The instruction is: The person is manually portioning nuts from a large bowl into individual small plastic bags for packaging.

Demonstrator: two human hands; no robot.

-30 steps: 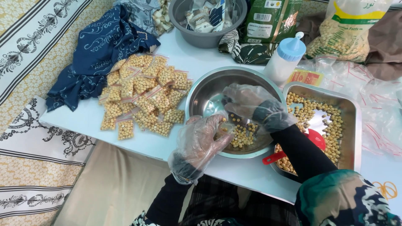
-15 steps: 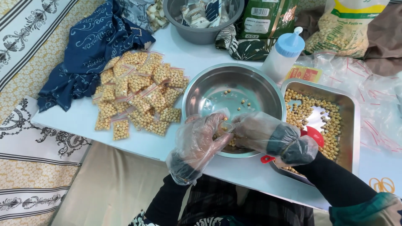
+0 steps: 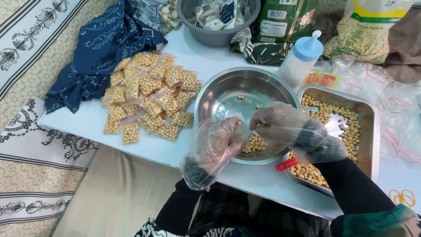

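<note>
Both my hands wear loose clear plastic gloves. My left hand (image 3: 215,147) is curled at the near rim of a round steel bowl (image 3: 228,87) and seems to hold a small clear bag, mostly hidden by the glove. My right hand (image 3: 280,125) hovers over the bowl with fingers pinched together right at the left hand. A small heap of yellow chickpeas (image 3: 255,143) lies in the bowl's near side, with a few loose ones farther back. A rectangular steel tray (image 3: 370,131) with more chickpeas stands to the right.
A pile of small filled chickpea bags (image 3: 149,94) lies left of the bowl on the white table (image 3: 87,120). A dark blue cloth (image 3: 98,48), a grey bowl (image 3: 210,35), a white bottle with a blue cap (image 3: 300,59), green and clear sacks and empty plastic bags sit behind.
My right hand has drawn back from the bowl's middle to meet my left hand at the near rim. The view has shifted slightly.
</note>
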